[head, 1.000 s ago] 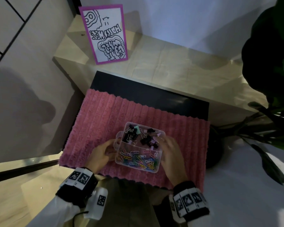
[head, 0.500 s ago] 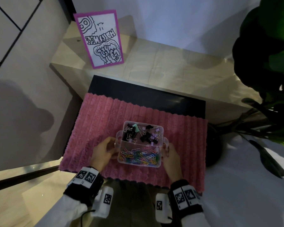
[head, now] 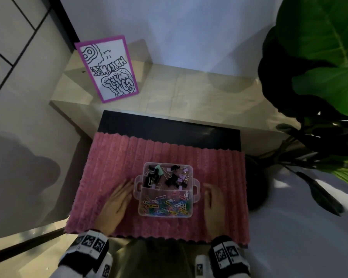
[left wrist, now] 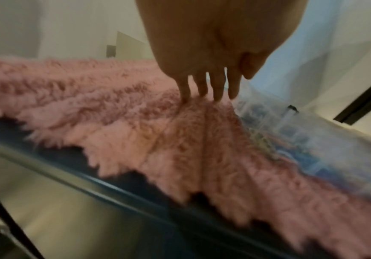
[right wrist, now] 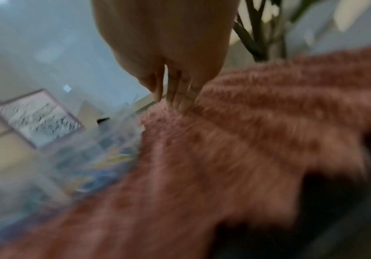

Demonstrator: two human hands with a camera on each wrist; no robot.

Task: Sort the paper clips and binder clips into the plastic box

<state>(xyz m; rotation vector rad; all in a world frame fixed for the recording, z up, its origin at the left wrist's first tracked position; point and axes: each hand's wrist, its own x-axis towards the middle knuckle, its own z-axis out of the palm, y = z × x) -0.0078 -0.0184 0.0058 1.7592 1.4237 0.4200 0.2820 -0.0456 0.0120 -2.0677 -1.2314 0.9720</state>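
A clear plastic box point(head: 196, 192) with two side handles sits on the pink ribbed mat point(head: 117, 161). Its far compartment holds black, lilac and mint binder clips point(head: 172, 180); the near one holds coloured paper clips point(head: 166, 204). My left hand point(head: 117, 199) lies flat on the mat just left of the box, fingers straight, holding nothing. My right hand point(head: 214, 205) rests on the mat just right of the box, apart from it, fingers relaxed. The left wrist view shows fingers point(left wrist: 213, 87) touching the mat beside the box point(left wrist: 290, 126). The right wrist view is blurred.
The mat covers a black tabletop point(head: 169, 129) in front of a pale wooden shelf point(head: 189, 91). A purple-framed card point(head: 109, 69) leans at the shelf's back left. A large-leaved plant point(head: 319, 77) and its dark pot point(head: 257, 183) stand at the right.
Both hands have let go of the box handles and moved outward onto the mat. The box now sits square and still on the mat.
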